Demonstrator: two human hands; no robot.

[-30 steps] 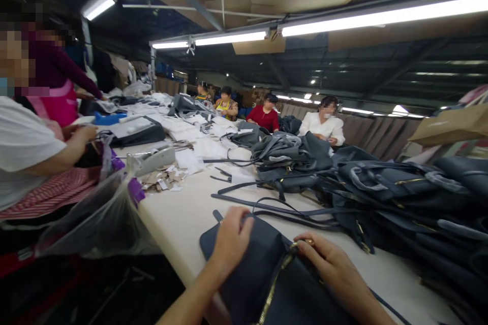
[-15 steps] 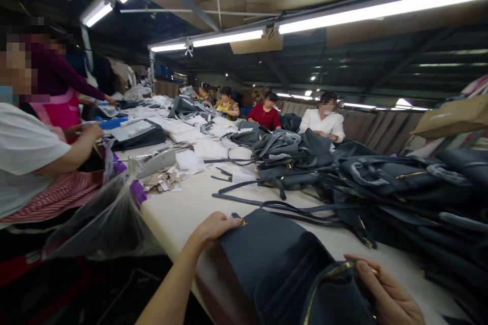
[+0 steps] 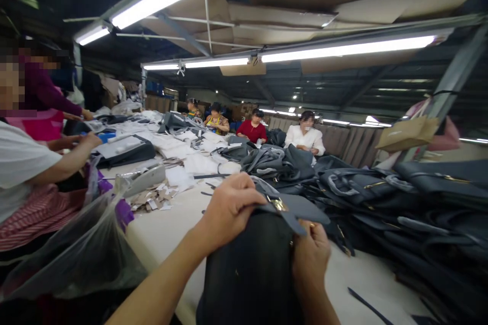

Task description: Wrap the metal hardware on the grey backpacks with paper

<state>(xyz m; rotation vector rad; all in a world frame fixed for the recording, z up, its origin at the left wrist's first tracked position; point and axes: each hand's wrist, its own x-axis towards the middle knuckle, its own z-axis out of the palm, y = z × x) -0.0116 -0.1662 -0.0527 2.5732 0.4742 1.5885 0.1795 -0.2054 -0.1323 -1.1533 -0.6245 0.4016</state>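
A dark blue handbag (image 3: 247,269) stands close in front of me at the table's near edge, its side facing me. My left hand (image 3: 232,203) is closed on the bag's top edge, thumb and fingers pinching beside a gold buckle (image 3: 277,204). A strap end hangs from that buckle toward my right hand (image 3: 312,249). That hand's fingers are bent and pressed together at the bag's upper right edge, near a small gold fitting. The inside of the bag is hidden from this side.
Dark bags (image 3: 381,198) lie heaped along the right. Paper scraps (image 3: 156,197) and a clear plastic bag (image 3: 102,244) are at the left edge of the pale table (image 3: 152,233). A loose strap (image 3: 368,307) lies at right. Co-workers sit across and stand at left.
The bag has turned from showing its open flap and zipper to showing its side. Both hands have come closer together at its top, and the view has shifted right.
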